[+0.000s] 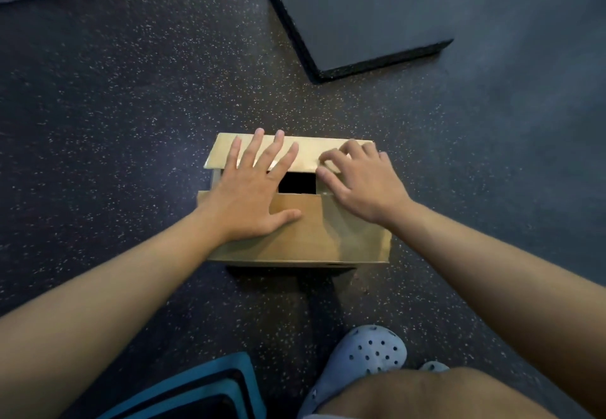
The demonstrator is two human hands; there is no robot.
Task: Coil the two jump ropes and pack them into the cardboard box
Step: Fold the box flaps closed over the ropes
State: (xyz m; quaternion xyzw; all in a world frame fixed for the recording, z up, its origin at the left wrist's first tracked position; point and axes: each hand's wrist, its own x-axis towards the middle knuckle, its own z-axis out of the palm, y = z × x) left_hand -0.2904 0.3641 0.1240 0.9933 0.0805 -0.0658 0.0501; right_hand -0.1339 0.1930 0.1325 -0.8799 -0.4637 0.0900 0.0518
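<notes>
A brown cardboard box (305, 238) sits on the speckled floor right in front of me. Its near and far top flaps are folded down, with a dark gap (296, 184) left between them. My left hand (252, 189) lies flat with spread fingers across both flaps on the left side. My right hand (360, 179) rests on the right side, its fingers curled on the edge of the far flap. No jump rope is visible; the inside of the box is dark.
A thick dark mat (357, 11) lies on the floor beyond the box to the right. My knee (436, 395) and a grey clog (364, 356) are at the bottom, with a teal-edged object (196, 389) at the bottom left.
</notes>
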